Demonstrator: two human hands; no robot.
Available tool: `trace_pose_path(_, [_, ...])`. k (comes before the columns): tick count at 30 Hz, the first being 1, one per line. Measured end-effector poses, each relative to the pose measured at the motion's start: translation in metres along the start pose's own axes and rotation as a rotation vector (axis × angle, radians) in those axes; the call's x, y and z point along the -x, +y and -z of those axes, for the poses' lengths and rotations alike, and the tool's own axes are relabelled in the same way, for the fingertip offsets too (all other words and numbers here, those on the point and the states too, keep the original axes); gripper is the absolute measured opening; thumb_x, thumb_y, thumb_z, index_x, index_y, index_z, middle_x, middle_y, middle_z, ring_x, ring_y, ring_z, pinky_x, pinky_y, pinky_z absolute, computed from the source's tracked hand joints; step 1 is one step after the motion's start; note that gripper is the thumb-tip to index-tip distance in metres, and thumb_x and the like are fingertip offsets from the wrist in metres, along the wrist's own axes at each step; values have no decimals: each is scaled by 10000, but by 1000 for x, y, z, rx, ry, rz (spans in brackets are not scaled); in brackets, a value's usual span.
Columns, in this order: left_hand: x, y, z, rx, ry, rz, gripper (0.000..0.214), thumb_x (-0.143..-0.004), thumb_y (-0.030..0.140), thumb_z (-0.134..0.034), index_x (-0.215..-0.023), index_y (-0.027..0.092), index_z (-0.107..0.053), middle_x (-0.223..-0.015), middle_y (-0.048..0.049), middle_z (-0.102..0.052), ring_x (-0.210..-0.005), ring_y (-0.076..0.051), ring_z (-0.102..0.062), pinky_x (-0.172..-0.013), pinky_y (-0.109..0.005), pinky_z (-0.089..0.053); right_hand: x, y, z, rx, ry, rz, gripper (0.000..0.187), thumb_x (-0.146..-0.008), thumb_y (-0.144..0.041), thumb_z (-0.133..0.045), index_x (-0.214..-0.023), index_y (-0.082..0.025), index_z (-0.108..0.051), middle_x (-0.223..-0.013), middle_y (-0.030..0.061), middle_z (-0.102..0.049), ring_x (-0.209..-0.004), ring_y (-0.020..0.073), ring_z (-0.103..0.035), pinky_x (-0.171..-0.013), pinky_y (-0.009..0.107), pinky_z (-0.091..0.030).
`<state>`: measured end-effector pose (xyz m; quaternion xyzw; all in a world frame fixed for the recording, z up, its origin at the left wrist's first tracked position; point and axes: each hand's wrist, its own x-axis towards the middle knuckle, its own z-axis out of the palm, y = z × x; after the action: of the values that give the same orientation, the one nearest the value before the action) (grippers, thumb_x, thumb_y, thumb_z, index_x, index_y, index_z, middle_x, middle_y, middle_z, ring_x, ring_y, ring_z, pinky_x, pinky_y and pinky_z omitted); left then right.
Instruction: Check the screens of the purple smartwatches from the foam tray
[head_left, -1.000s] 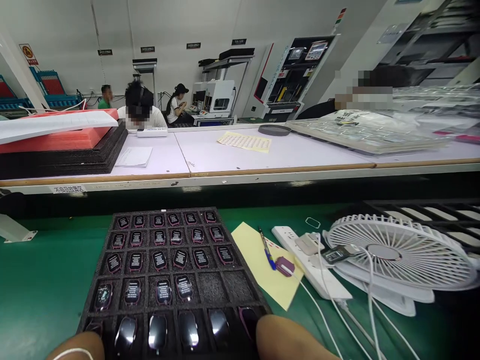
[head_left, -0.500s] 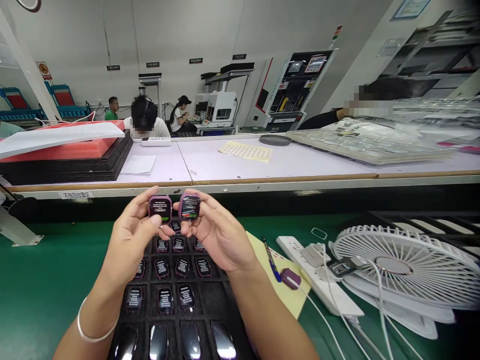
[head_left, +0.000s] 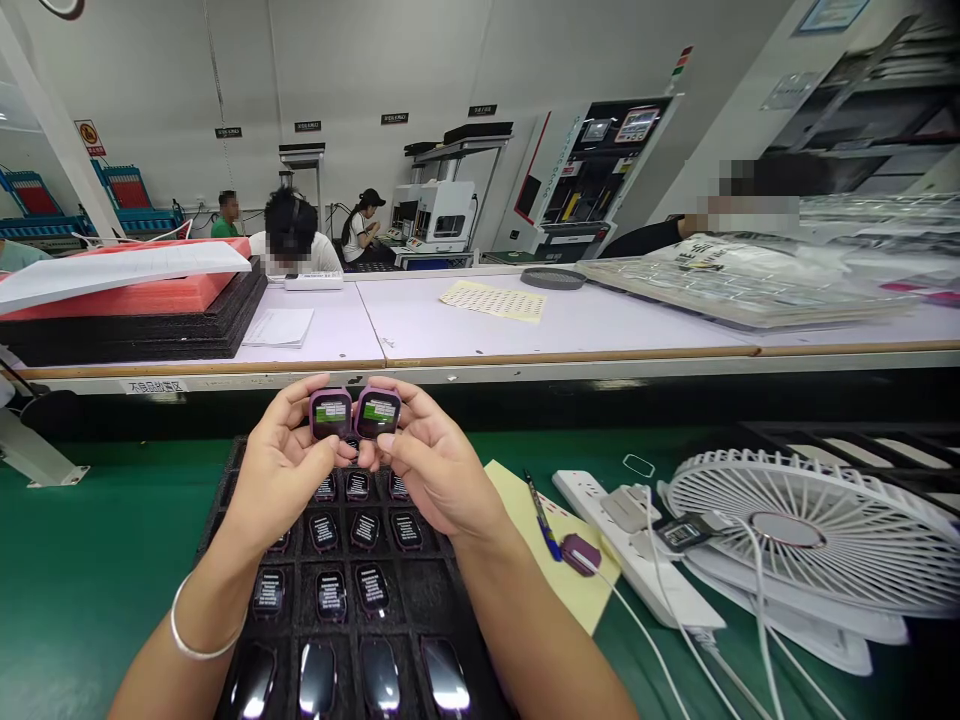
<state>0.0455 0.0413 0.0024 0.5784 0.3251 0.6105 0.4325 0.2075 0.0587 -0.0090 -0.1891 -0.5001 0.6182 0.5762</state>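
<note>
Two purple-framed smartwatch bodies without straps are held up side by side over the tray. My left hand (head_left: 281, 465) grips the left smartwatch (head_left: 330, 413) by its edges, the thumb just below its screen. In my right hand (head_left: 442, 465) is the right smartwatch (head_left: 378, 412), its thumb at the lower edge. Both screens are lit, with a green band and pale blocks. Beneath, a black foam tray (head_left: 427, 600) holds rows of more watches; several screens show white text, while the front row is dark and glossy. My forearms cover parts of the tray.
Right of the tray lie a yellow sheet (head_left: 600, 610), a blue pen (head_left: 544, 520), a cabled purple device (head_left: 580, 554), a white power strip (head_left: 652, 560) and a white fan (head_left: 795, 530). A raised shelf (head_left: 420, 320) runs behind. Other people sit beyond it.
Both watches have come closer together and now sit level. Their screens switched from white text to a green band with pale blocks. My right thumb moved onto the right watch's lower edge.
</note>
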Motion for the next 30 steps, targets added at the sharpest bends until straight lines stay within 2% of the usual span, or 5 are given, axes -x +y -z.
trace_pose_path(8, [1, 1, 0, -1, -10, 32, 398, -861, 214, -685, -1251, 181, -612, -1081, -71, -714, -656, -124, -737, -652, -255, -654, 0, -1, 1, 35, 44, -14, 380, -786, -237, -750, -1142, -226, -618, -966, 8, -633, -593, 87, -604, -547, 247, -488])
trace_pose_path(13, [2, 2, -2, 5, -3, 50, 351, -883, 260, -688, -1222, 183, -640, -1058, -63, -714, -641, -141, -751, -630, -257, -664, -2, 1, 2, 44, 59, 8, 335, -794, -277, -785, -1086, -213, -632, -865, -20, -598, -533, 62, -539, -507, 221, -440])
trace_pose_path(30, [2, 4, -1, 69, -20, 111, 416, -847, 178, -631, -1262, 189, -629, -1073, -63, -701, -679, -163, -759, -670, -301, -669, -1, -2, 0, 90, 84, -7, 395, -738, -187, -751, -1104, -226, -609, -952, -2, -603, -559, 64, -508, -536, 243, -448])
